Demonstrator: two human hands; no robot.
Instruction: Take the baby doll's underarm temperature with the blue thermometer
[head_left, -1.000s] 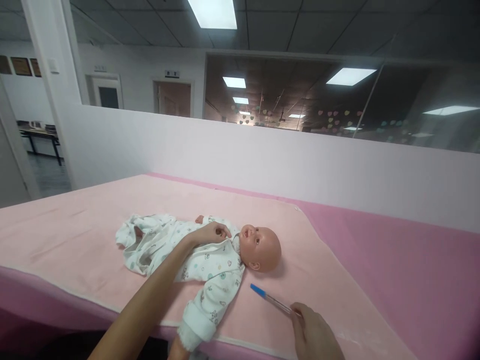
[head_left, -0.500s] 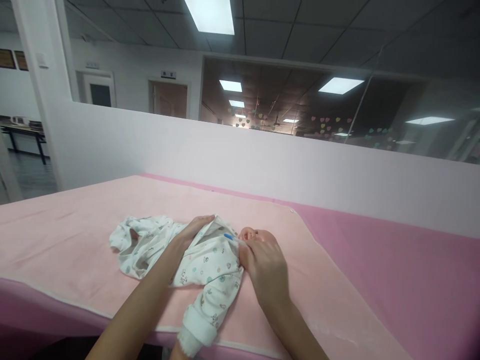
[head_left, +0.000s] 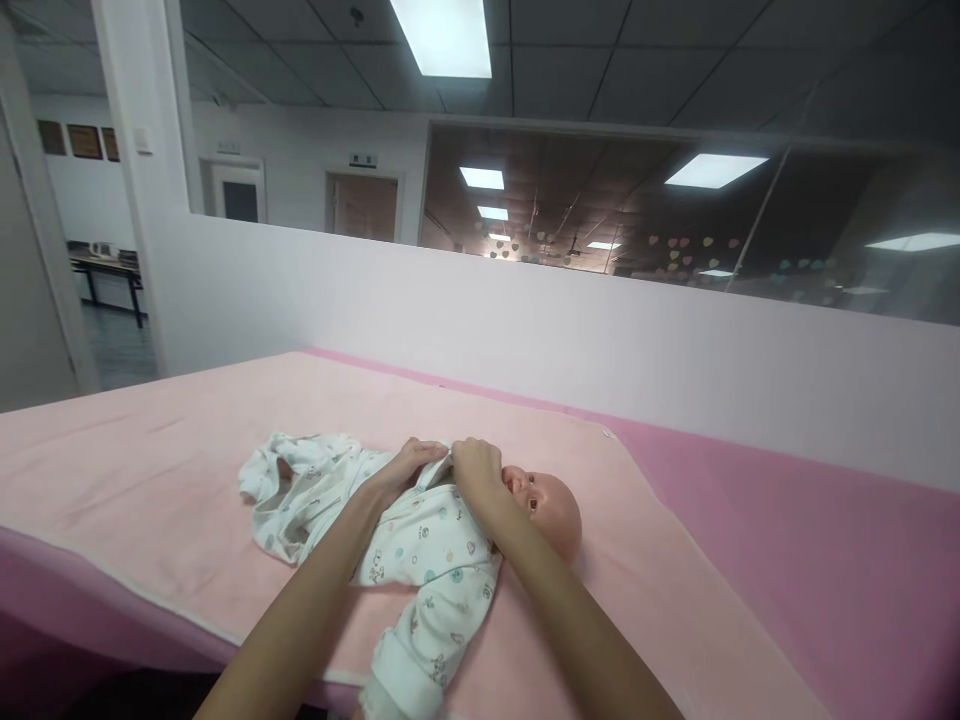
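A baby doll [head_left: 559,510] lies on its back, its head to the right, dressed in a white printed baby outfit [head_left: 420,535]. My left hand [head_left: 409,465] rests on the chest, fingers closed on the edge of the open front of the outfit. Right beside it, my right hand [head_left: 478,468] is closed at the collar, just below the doll's chin. The thin clear thermometer with a blue tip that it held earlier is now hidden by the hand. One sleeve [head_left: 442,620] stretches toward me; the trouser legs lie bunched at the left.
Under the doll is a light pink sheet [head_left: 202,450] over a darker pink surface [head_left: 787,500]. A low white wall [head_left: 562,330] with a window above runs behind. Far left, a table [head_left: 105,265] stands in another room.
My right hand has moved left and away from me, from beside the doll's face to the collar, covering the thermometer. My left hand stays on the outfit. The view has shifted slightly.
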